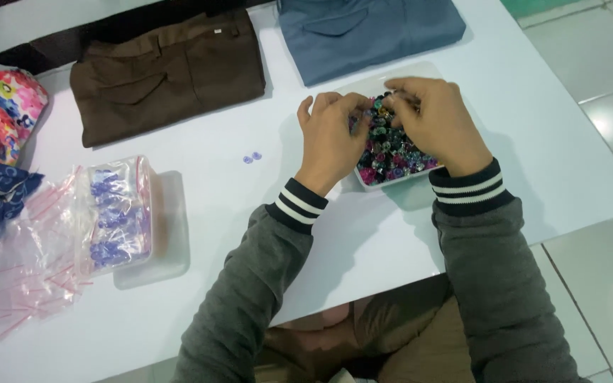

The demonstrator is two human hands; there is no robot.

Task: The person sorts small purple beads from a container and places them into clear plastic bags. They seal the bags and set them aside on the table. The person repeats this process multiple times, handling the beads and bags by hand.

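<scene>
Both hands were down in the beads. The left hand (331, 135) lay curled over the near-left side of the white tray (363, 179), fingers bent narrow and tips pressed among the pieces; whether it pinched one I could not tell, the fingers hiding it. The right hand (433, 117) came in from the other side, thumb and forefinger drawn close together just at the top of the heap, seemingly nipping at a small bead, though the piece itself was too small to make out. Between and under the two hands sat the mixed beads (391, 152), pink, green, dark and clear, filling the tray.

To my eye this was the picking-out step, one colour being sorted from the mix. The next move would call for a fine pinch and a clean lift without scattering neighbours.

A little off from the left hand, two purple beads (252, 157) lay loose on the table (555, 128). Farther that way stood a bag of purple beads (116, 216), then a pile of empty clear bags (26, 276). Beyond the hands lay folded brown trousers (168, 71) and blue trousers (370, 32).
</scene>
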